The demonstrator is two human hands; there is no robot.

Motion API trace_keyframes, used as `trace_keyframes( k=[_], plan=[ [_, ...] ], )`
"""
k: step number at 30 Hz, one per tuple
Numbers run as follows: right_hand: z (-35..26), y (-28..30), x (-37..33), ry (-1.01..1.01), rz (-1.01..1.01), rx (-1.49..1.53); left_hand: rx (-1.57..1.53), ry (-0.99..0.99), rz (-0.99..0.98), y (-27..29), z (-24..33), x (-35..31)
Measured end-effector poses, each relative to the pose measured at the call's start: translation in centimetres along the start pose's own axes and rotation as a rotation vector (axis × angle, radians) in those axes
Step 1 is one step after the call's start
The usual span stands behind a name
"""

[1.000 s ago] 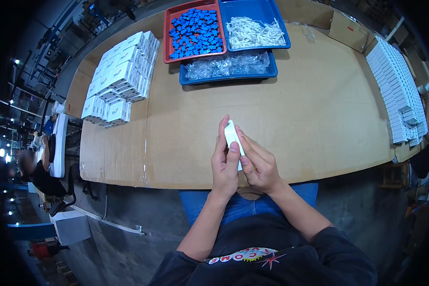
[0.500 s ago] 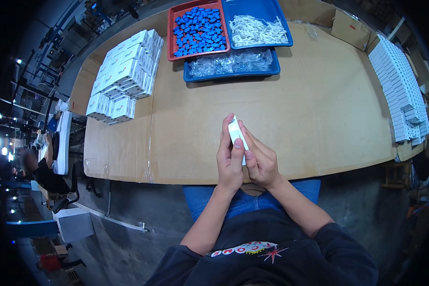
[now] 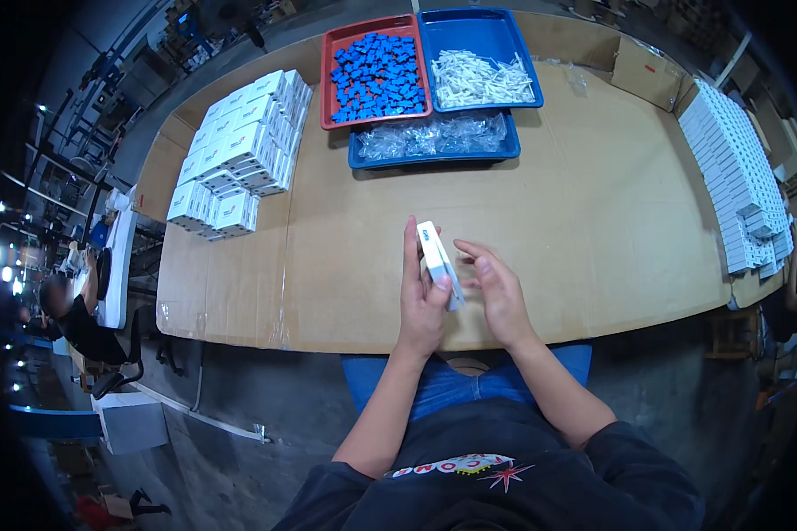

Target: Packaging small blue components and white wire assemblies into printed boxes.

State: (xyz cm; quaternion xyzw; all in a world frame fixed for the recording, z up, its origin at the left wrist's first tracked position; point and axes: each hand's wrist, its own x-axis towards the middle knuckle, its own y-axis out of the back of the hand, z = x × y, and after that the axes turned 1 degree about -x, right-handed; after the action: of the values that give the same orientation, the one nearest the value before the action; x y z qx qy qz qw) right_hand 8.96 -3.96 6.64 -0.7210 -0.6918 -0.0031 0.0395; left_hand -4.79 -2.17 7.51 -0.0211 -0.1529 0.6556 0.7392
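Note:
A small white box (image 3: 433,251) stands upright in my left hand (image 3: 423,301), above the near middle of the table. My left thumb presses its near side and the fingers lie along its left edge. Just to the right of the box, my right hand (image 3: 499,299) is apart from it, fingers loosely spread and a little blurred, with nothing seen in them. The lower part of the box is partly covered by my left thumb.
On the cardboard-covered table (image 3: 363,265), stacked white boxes (image 3: 239,142) stand at left and more (image 3: 735,177) at far right. At the back are a red tray (image 3: 330,66) of blue pieces, a blue tray (image 3: 478,31) of white sticks and another blue tray (image 3: 443,159) of clear bags.
My right hand has let go of the box and moved to the right. The left hand keeps hold of it, and the box now shows a different side with dark print.

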Motion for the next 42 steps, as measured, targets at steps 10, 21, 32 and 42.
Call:
trace_keyframes(
  k=[10, 21, 32, 42],
  plan=[
    [-0.3, -2.0, -0.1, -0.107, -0.093, 0.255, 0.153, -0.121, 0.017, 0.0, -1.1, 0.0],
    [-1.8, -4.9, -2.6, -0.030, -0.002, 0.200, 0.183, -0.255, 0.103, 0.6, -2.4, -1.0],
    [-1.8, -4.2, -3.1, 0.164, -0.073, -0.163, 0.007, -0.251, 0.158, 0.5, -2.6, -1.7],
    [-1.6, -3.6, -2.7, 0.202, -0.107, -0.186, 0.019, -0.263, 0.171, 0.2, -2.7, -1.4]
  ],
)
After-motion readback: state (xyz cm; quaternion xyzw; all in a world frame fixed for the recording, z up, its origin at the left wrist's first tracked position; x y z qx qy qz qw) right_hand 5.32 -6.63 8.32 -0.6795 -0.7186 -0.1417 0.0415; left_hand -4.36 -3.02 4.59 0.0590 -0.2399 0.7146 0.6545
